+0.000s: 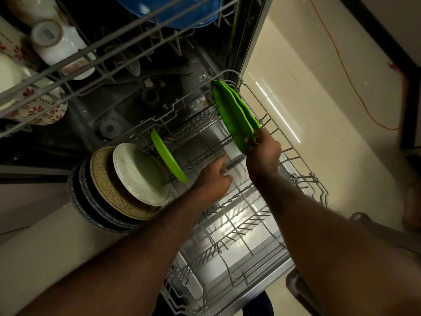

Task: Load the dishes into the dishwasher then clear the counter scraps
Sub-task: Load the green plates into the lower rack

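Grip: right hand (264, 153) on green plates (232, 110)

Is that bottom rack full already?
No, most of the rack is bare wire, with a few plates standing near its left side.

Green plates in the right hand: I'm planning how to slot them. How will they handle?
Probably stiff and light: the green plates look thin, and the right hand holds several by one edge. Stacked loosely, they may slide apart.
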